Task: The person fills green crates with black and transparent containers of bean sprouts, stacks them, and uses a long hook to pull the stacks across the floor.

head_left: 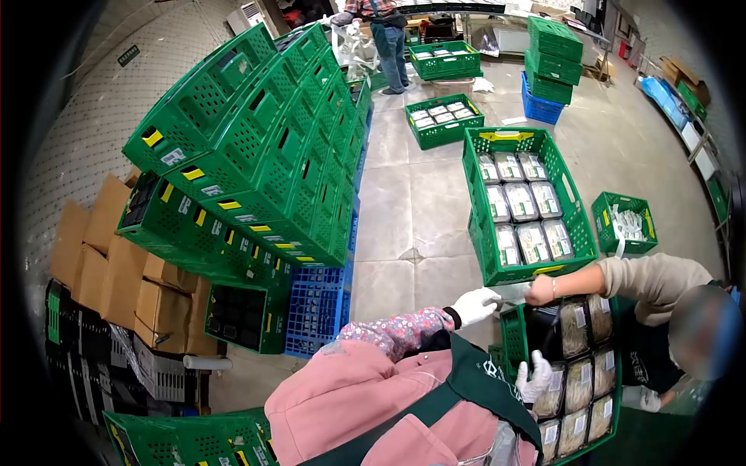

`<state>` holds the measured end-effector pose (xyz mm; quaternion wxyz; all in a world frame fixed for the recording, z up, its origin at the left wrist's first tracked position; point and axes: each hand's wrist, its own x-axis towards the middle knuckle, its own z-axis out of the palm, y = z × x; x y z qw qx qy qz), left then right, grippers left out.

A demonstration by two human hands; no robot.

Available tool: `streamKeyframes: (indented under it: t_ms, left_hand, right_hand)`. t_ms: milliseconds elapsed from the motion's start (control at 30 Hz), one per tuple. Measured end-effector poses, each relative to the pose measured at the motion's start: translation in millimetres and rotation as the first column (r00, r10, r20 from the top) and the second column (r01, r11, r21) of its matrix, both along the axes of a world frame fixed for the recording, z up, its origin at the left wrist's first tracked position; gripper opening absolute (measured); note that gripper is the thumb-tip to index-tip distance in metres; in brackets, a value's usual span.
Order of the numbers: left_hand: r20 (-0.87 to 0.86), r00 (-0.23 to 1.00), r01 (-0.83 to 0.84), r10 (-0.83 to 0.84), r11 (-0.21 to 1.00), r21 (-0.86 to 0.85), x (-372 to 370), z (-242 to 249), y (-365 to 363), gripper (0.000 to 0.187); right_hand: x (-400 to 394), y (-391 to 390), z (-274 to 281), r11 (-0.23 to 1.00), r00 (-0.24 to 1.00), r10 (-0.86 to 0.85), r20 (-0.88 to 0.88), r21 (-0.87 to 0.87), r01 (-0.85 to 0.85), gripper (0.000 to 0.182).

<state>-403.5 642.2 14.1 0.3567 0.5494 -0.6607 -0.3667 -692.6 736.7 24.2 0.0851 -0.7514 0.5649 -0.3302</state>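
My left hand [475, 307], in a white glove below a floral sleeve, is closed with its fingertips together at the near end of the large green crate [475, 225]. What it pinches is too small to make out. A co-worker's hand [542, 290] is just right of it, with a thin pale piece between the two. My right hand [535, 377], also white-gloved, is open with fingers spread at the left side of a green crate [618, 373] of dark trays. Packed trays [576, 330] with labels stand in rows there. Clear-topped packs [521, 200] fill the large crate.
Stacked green crates [256, 163] rise at left on blue pallets [315, 311], beside cardboard boxes [159, 311]. A small green crate [625, 225] stands at right, near the co-worker's sleeve [660, 283]. More crates [443, 120] and another person [386, 46] are farther back.
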Motion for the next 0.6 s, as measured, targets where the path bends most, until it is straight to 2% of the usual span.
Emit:
streamKeyframes:
  t_ms: [33, 100, 133, 167, 233, 367, 400, 467, 500, 533, 567, 600]
  left_hand:
    - [-0.011, 1.0, -0.011, 0.011, 1.0, -0.02, 3, 0, -5, 0.027]
    - [-0.048, 0.999, -0.01, 0.009, 1.0, -0.028, 9, 10, -12, 0.027]
    - [-0.037, 0.999, 0.0, -0.001, 1.0, -0.015, 10, 11, -17, 0.027]
    - [-0.026, 1.0, 0.011, -0.011, 1.0, -0.003, 10, 12, -21, 0.027]
    - [-0.042, 0.999, 0.035, -0.035, 0.999, -0.001, 7, 12, -29, 0.027]
    - [-0.082, 0.987, 0.141, -0.14, 0.99, 0.003, 1, 15, -41, 0.028]
    - [0.024, 0.98, 0.199, -0.197, 0.977, -0.082, 0, 12, -44, 0.027]
    - [0.07, 0.965, 0.26, -0.253, 0.956, -0.136, -6, 7, -45, 0.026]
    - [0.023, 0.946, 0.325, -0.325, 0.943, -0.075, -7, 20, -44, 0.025]
    - [0.088, 0.941, 0.331, -0.328, 0.943, -0.03, -12, 35, -40, 0.024]
    - [0.072, 0.935, 0.351, -0.348, 0.936, -0.036, -19, 27, -41, 0.021]
    - [-0.049, 0.939, 0.339, -0.34, 0.94, -0.017, -26, 23, -39, 0.019]
  right_hand:
    - [3, 5, -11, 0.999, 0.999, 0.042, 0.007, -0.03, -0.042, 0.035]
    - [2, 9, -43, 0.99, 0.989, 0.14, 0.037, -0.031, -0.139, 0.033]
    - [1, 13, -50, 0.99, 0.99, 0.134, -0.036, -0.045, -0.136, 0.029]
    - [0, 19, -57, 0.996, 0.997, 0.075, 0.013, -0.04, -0.075, 0.028]
    - [14, 30, -37, 0.998, 0.993, -0.049, 0.109, -0.022, 0.052, 0.025]
    - [19, 47, -37, 0.988, 0.97, -0.153, 0.188, 0.017, 0.153, 0.021]
    - [22, 54, -37, 0.982, 0.968, -0.187, 0.167, 0.043, 0.182, 0.021]
    - [34, 68, -28, 0.954, 0.946, -0.294, 0.134, 0.105, 0.281, 0.021]
    - [44, 72, -12, 0.95, 0.948, -0.309, 0.073, 0.058, 0.306, 0.02]
    - [44, 74, -2, 0.976, 0.98, -0.2, -0.004, -0.085, 0.199, 0.022]
    - [44, 85, -6, 0.953, 0.953, -0.303, 0.008, 0.019, 0.302, 0.025]
    - [44, 93, -6, 0.949, 0.943, -0.315, -0.105, -0.053, 0.311, 0.024]
